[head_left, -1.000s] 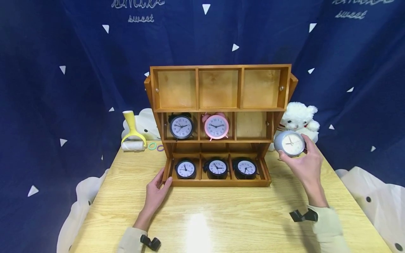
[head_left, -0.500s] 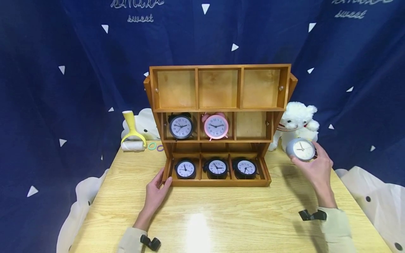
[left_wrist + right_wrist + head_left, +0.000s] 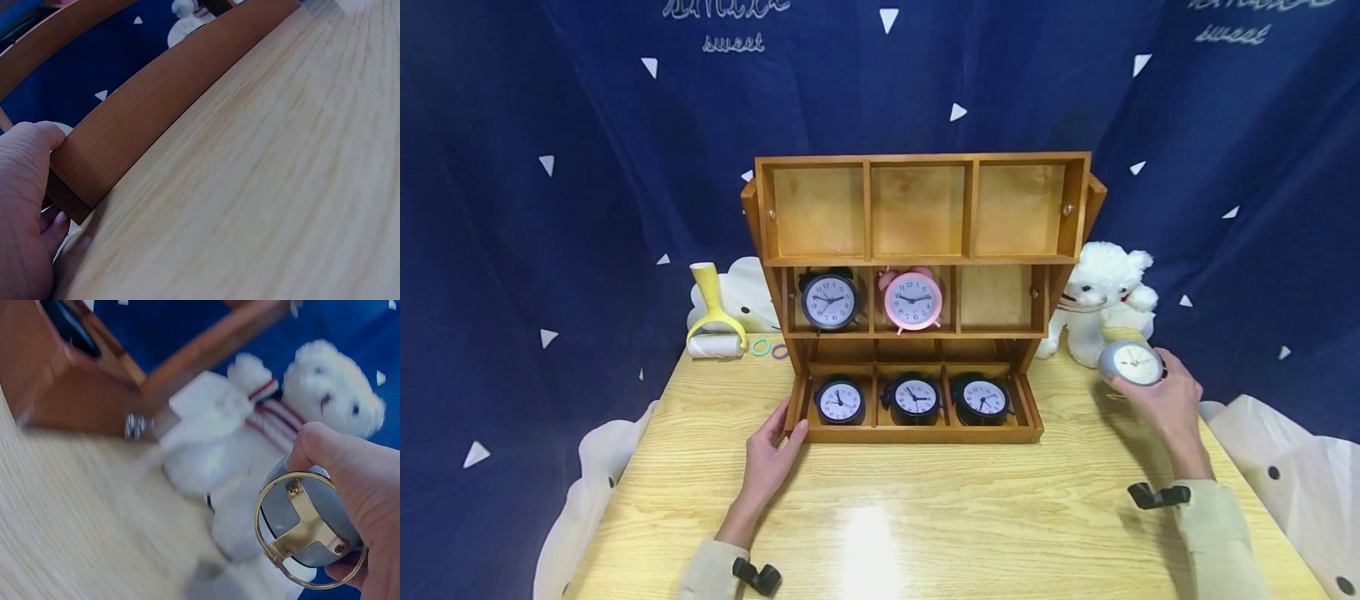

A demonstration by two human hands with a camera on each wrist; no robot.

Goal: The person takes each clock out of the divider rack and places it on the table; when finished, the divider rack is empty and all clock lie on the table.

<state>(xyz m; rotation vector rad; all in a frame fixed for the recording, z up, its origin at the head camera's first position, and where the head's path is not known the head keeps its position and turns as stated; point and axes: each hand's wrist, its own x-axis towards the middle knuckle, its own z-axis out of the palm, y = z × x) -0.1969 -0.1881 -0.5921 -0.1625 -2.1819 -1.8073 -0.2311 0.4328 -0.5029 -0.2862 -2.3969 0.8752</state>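
In the head view my right hand [image 3: 1168, 404] grips a grey-blue alarm clock [image 3: 1138, 364] above the table's right side, its white face turned up. The right wrist view shows the clock's gold ring stand and bracket beneath its round body. My left hand [image 3: 769, 457] holds the lower left corner of a tiered wooden shelf [image 3: 917, 435], thumb over the front edge, fingers along the side. A black clock [image 3: 830, 301] and a pink twin-bell clock [image 3: 913, 300] stand in the middle tier. Three black clocks [image 3: 839, 402] fill the bottom tier's compartments.
A white teddy bear [image 3: 1097, 283] with a striped scarf sits behind the right hand, close to the held clock. At the back left lie a yellow lint roller [image 3: 715, 317] and small coloured rings [image 3: 762, 347]. A dark blue curtain [image 3: 880, 92] hangs behind the table.
My right hand has carried the grey-blue clock to the right and down, away from the shelf and across the bear's front. The left hand has stayed at the shelf's corner.
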